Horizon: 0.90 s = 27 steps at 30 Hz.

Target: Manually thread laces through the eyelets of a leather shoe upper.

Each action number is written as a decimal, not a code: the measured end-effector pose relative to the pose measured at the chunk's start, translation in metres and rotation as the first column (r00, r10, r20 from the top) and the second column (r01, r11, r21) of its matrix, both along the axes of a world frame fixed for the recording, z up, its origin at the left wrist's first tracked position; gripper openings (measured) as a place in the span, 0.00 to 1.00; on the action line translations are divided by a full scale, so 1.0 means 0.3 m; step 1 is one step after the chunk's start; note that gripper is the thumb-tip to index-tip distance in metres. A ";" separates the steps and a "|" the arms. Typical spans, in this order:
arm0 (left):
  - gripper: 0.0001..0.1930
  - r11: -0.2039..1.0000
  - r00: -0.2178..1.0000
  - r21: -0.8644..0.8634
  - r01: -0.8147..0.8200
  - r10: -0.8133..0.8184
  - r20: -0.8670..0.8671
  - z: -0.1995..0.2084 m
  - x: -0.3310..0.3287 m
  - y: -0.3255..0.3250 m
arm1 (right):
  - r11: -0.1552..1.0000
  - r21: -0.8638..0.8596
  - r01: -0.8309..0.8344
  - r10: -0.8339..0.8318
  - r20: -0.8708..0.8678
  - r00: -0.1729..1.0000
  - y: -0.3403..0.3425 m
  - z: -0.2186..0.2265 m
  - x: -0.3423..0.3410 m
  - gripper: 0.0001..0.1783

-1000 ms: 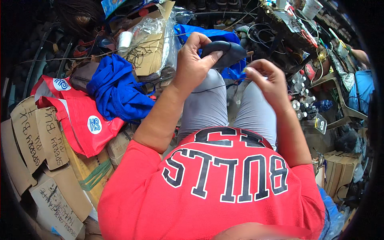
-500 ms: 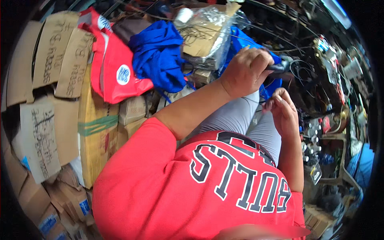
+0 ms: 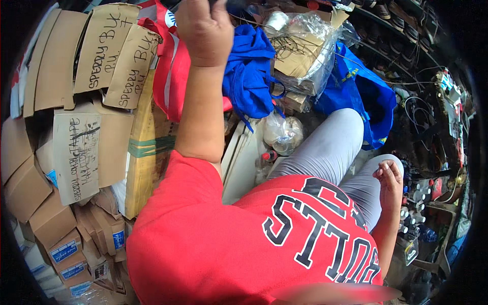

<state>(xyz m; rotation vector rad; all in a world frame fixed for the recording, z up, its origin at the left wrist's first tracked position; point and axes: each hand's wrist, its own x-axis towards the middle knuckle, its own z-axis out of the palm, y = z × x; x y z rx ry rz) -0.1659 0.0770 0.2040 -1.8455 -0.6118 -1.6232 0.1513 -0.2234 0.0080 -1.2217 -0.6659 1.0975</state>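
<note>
Dark and hard-looking, the object (image 3: 223, 4) in our left hand (image 3: 205, 30) sits at the very top edge of the head view, mostly cut off. Our fingers are closed around it; we judge it light and stiff, best gripped round its middle. Its long axis and heading we cannot tell. Our right hand (image 3: 390, 178) rests on our knee (image 3: 356, 168) at right, fingers loosely curled, holding nothing. Blue cloth (image 3: 249, 71) lies just right of the raised arm, cardboard boxes (image 3: 96, 101) at left.
</note>
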 end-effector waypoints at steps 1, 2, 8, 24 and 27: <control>0.14 0.991 0.991 -0.041 -0.126 0.124 -0.048 -0.015 -0.025 0.010 | 1.000 -0.013 0.017 -0.017 0.001 1.000 -0.002 -0.005 0.000 0.07; 0.14 0.992 0.992 -0.044 -0.121 0.119 -0.052 -0.041 -0.041 0.037 | 0.999 -0.026 0.036 -0.036 0.004 0.999 -0.004 -0.008 -0.001 0.07; 0.09 0.905 0.852 -0.146 -0.400 0.309 -0.422 -0.304 -0.100 0.203 | 0.998 -0.040 0.039 -0.038 0.034 0.999 -0.019 -0.020 0.002 0.07; 0.26 0.206 0.717 -0.687 -0.697 0.249 -0.651 -0.316 -0.069 0.242 | 0.982 -0.108 0.154 -0.125 0.237 0.963 -0.135 -0.044 0.027 0.08; 0.26 0.313 0.690 -0.618 -0.721 0.249 -0.679 -0.288 -0.079 0.236 | 0.968 -0.048 0.245 -0.206 0.401 0.893 -0.152 -0.037 0.046 0.08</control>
